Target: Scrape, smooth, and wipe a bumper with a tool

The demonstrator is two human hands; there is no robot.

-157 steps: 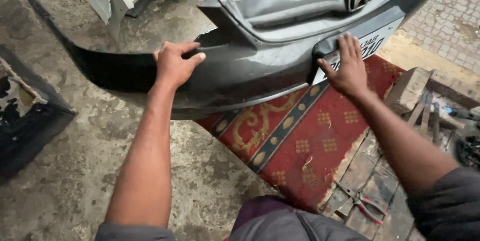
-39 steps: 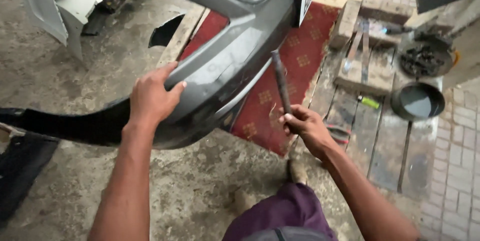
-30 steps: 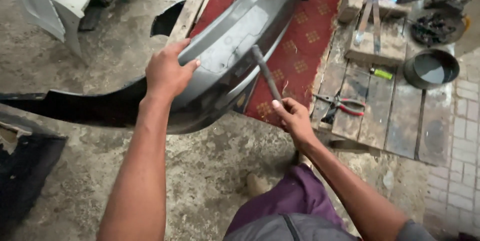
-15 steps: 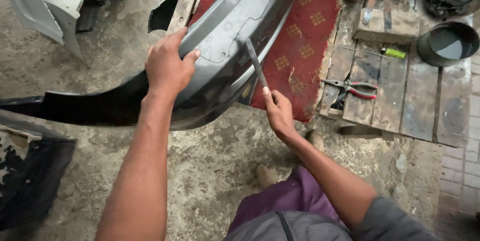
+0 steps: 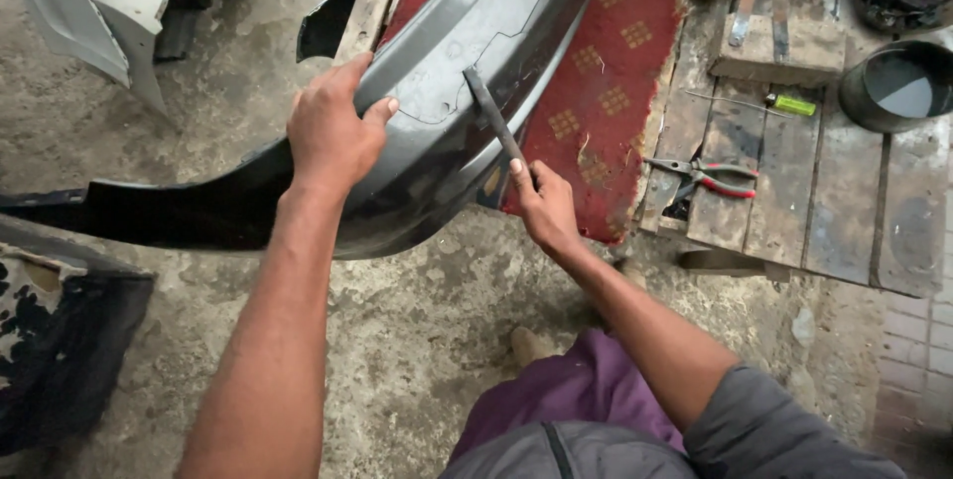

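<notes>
The grey bumper (image 5: 467, 92) lies on the concrete floor (image 5: 417, 320) with one end over the red carpet (image 5: 606, 92), its long axis running from the upper right down to the dark left tip near the picture's left edge. Since a second ago the view has closed in and the bumper has swung steeper, so the cracked patch now sits right under the tool. The rod (image 5: 493, 120), a slim dark metal tool, lies slantwise across the bumper's face, its tip pointing up and left onto the panel, its lower end in the right hand (image 5: 544, 209), which is clenched round it. The left hand (image 5: 333, 132) grips the bumper's upper edge, fingers curled over, steadying it. Just right of the carpet, red-handled pliers (image 5: 710, 176) and a green-handled screwdriver (image 5: 784, 102) lie on wooden planks (image 5: 844, 201), with a round pan (image 5: 898, 82) beyond.
</notes>
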